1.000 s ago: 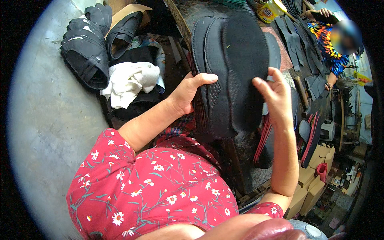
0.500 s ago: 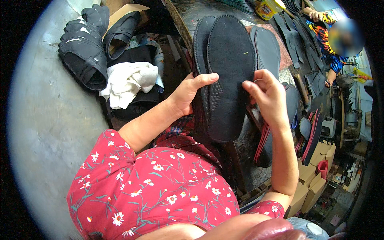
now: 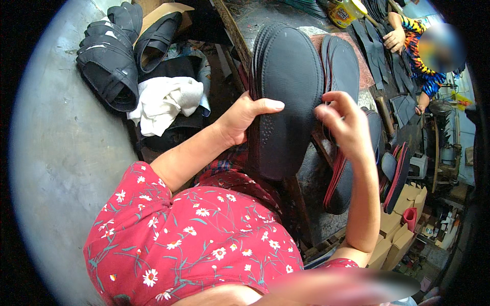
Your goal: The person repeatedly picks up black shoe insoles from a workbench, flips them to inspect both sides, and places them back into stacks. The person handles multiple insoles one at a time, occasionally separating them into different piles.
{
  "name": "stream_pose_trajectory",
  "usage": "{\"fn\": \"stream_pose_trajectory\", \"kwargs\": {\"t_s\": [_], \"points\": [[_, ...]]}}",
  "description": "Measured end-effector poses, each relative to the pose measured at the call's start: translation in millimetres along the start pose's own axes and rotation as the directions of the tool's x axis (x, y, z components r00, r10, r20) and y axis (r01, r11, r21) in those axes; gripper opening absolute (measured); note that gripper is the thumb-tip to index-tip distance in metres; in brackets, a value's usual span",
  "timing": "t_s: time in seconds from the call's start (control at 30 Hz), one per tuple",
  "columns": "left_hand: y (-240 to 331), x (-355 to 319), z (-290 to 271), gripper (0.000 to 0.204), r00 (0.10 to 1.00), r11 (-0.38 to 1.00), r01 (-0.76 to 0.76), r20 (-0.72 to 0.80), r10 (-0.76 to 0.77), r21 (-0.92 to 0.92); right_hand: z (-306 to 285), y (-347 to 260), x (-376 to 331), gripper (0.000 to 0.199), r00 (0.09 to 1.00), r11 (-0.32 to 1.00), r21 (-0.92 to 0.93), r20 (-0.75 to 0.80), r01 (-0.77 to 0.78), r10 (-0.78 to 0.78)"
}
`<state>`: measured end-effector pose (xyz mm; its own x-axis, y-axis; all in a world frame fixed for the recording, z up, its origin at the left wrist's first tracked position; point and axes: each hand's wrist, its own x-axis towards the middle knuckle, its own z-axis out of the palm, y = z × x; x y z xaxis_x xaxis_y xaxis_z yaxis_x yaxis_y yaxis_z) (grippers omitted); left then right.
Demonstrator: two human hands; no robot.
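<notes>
A stack of black shoe insoles (image 3: 289,66) stands tilted before me, its several edges fanned along the left side. The top one has a smooth face, a stitched line around its rim and a patch of small bumps near the inner side. My left hand (image 3: 247,118) grips the stack at its left edge, thumb laid on the top face and fingers hidden behind. At the right edge, my right hand (image 3: 344,120) is curled loosely, with thumb and forefinger apart beside the rim. Nothing shows between them.
Another insole pile (image 3: 343,64) lies on the dark workbench (image 3: 232,25). More red-edged soles (image 3: 338,191) stand to the right, near a hammer (image 3: 385,112). Black shoes (image 3: 109,71) and a white cloth (image 3: 166,102) sit at left. A co-worker's hand (image 3: 394,40) rests across the bench.
The top insole showed a fuzzy face and sat offset to the right; now a smooth face is uppermost, lined up with the stack. My right thumb and forefinger have parted slightly.
</notes>
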<state>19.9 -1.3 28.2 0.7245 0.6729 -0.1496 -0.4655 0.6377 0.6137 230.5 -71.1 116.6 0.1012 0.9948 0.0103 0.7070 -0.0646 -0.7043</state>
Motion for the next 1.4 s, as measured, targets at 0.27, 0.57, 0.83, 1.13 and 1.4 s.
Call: {"fn": "stream_pose_trajectory", "kwargs": {"t_s": [0.27, 0.57, 0.83, 1.13, 1.4], "points": [[-1.4, -1.3, -10.3, 0.043, 0.991, 0.957, 0.117, 0.091, -0.096, -0.266, 1.6, -18.2, -1.1, 0.015, 0.972, 0.887, 0.401, 0.050, -0.230, 0.230], [-3.7, 0.7, -5.3, 0.041, 1.000, 0.988, 0.014, 0.023, -0.010, -0.155, 7.8, -5.1, -0.5, 0.013, 0.978, 0.909, 0.378, -0.035, -0.178, 0.207], [-0.8, -1.1, -9.0, 0.040, 1.000, 0.991, 0.011, 0.003, -0.011, -0.135, -45.9, 36.8, 32.2, 0.024, 0.930, 0.982, 0.167, -0.340, -0.084, 0.137], [-0.9, -0.4, -5.7, 0.038, 1.000, 0.996, 0.020, 0.005, -0.020, -0.090, 3.4, -0.8, -1.9, 0.025, 1.000, 0.989, -0.148, -0.026, 0.003, -0.007], [5.5, 0.5, -13.2, 0.034, 0.993, 0.932, 0.120, 0.027, -0.118, -0.343, -51.7, 27.2, 31.3, 0.035, 0.935, 0.915, 0.378, -0.253, -0.140, 0.248]]}}
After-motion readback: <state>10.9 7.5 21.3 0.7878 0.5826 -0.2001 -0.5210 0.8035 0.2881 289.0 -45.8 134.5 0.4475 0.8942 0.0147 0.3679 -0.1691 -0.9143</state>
